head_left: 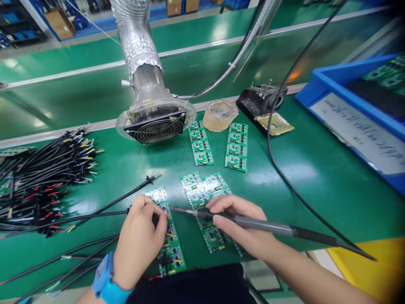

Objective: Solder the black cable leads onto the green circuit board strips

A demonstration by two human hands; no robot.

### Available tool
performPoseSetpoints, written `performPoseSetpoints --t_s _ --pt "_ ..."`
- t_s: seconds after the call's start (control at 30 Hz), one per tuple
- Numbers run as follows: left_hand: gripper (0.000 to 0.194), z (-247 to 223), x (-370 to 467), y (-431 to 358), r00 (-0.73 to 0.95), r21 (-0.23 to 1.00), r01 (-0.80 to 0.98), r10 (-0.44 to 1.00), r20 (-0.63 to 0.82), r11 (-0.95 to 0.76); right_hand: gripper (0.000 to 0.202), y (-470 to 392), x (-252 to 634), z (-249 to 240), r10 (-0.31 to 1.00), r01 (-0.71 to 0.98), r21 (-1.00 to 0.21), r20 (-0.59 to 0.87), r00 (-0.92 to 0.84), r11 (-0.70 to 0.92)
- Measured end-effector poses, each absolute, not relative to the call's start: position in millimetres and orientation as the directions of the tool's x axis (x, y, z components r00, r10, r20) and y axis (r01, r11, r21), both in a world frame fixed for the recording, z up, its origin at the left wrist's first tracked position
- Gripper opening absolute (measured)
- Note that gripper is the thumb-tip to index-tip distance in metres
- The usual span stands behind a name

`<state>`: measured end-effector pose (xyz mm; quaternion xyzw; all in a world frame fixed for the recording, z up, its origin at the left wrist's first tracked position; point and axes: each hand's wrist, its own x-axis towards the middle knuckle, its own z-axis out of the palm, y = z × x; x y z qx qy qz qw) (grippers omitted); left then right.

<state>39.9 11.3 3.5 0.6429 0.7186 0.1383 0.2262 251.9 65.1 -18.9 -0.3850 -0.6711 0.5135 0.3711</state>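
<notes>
My right hand [242, 219] is wrapped round a soldering iron [265, 224], whose tip points left and hovers by a long green circuit board [174, 240]. Over the upper half of that board, my left hand [144, 226] pinches the end of a black cable [114, 213]; its fingers hide the exact contact. Coloured wires from other cables stand on the board's lower part. A loose black cable [122, 195] with bared coloured ends lies just beyond the left hand. More circuit boards [205, 211] lie side by side under and behind the iron.
A fume extractor [155, 114] hangs over the bench. Bundled cables [63, 164] are heaped at left. Behind are two board panels [236, 147], a round tan container [220, 116] and an iron stand [261, 105]. A blue bin [348, 126] stands right; the iron's cord [284, 181] loops nearby.
</notes>
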Motion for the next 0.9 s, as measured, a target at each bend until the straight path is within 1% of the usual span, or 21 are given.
performPoseSetpoints --t_s 0.07,0.13,0.3,0.47,0.6,0.8,0.9 --pt "0.019 4.2 40.1 12.2 -0.070 0.481 0.866 0.986 -0.152 0.135 0.003 65.4 253.3 -21.0 0.917 0.086 -0.989 0.079 -0.391 0.122" --pt "0.019 5.0 40.3 13.3 -0.069 0.469 0.873 0.986 -0.150 0.133 0.003 65.4 253.6 -21.8 0.916 0.081 -0.990 0.073 -0.395 0.114" --pt "0.021 8.2 39.2 16.1 -0.059 0.429 0.893 0.979 -0.193 0.138 0.003 65.2 251.2 -18.1 0.892 0.175 -0.969 0.082 -0.444 0.176" --pt "0.023 8.7 34.2 18.0 -0.024 0.510 0.852 0.982 -0.187 0.118 0.005 66.3 249.6 -14.9 0.881 0.239 -0.936 0.125 -0.457 0.257" --pt "0.023 7.4 31.9 21.8 -0.011 0.519 0.848 0.984 -0.179 0.104 0.006 66.3 248.9 -14.9 0.875 0.255 -0.927 0.132 -0.467 0.276" --pt "0.022 10.3 33.7 27.6 -0.053 0.434 0.886 0.967 -0.249 0.161 0.006 64.0 248.1 -16.4 0.870 0.274 -0.913 0.147 -0.471 0.302" --pt "0.020 11.8 33.8 29.1 -0.054 0.410 0.898 0.963 -0.263 0.162 0.005 64.0 247.1 -15.3 0.867 0.273 -0.912 0.149 -0.476 0.307"
